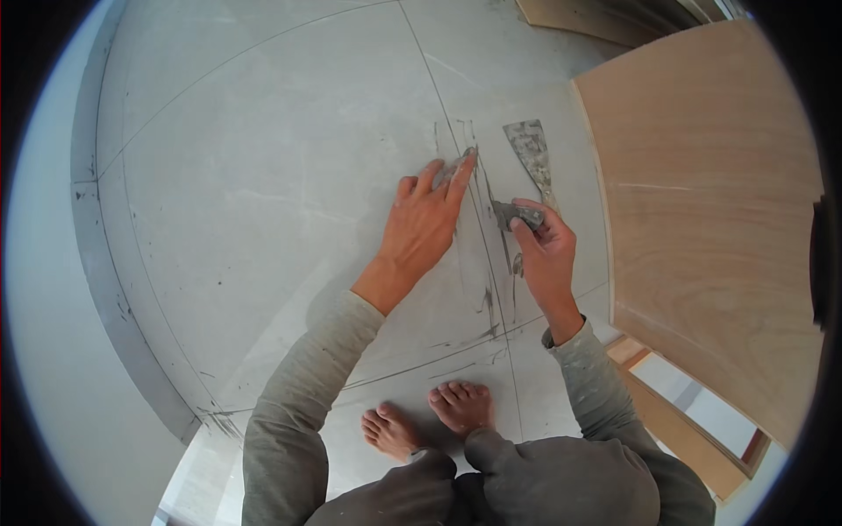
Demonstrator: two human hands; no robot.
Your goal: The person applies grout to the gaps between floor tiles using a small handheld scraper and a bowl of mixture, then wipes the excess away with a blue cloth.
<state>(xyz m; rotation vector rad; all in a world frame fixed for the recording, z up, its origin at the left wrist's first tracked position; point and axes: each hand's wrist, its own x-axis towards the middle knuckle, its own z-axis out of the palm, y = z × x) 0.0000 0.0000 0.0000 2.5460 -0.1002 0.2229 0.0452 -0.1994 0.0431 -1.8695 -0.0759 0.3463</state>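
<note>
My left hand [423,210] reaches over the grey tile floor [263,175], fingers apart. Its index fingertip touches the dark joint line between two tiles, beside fresh grey smears; some grey paste shows at the fingertips. In my right hand [551,252], thumb and fingers pinch a small flat grey scraper [517,216] smeared with paste, its edge close to the joint. Just beyond that hand, a putty knife [528,149] lies flat with its blade caked in grey paste. The handle end is partly hidden by my right fingers.
A large plywood panel [702,184] stands close on the right, with a wooden frame [693,412] below it. Along the left runs a grey skirting strip [96,254] against a white wall [44,289]. My bare feet [463,408] are on the tiles near the joint.
</note>
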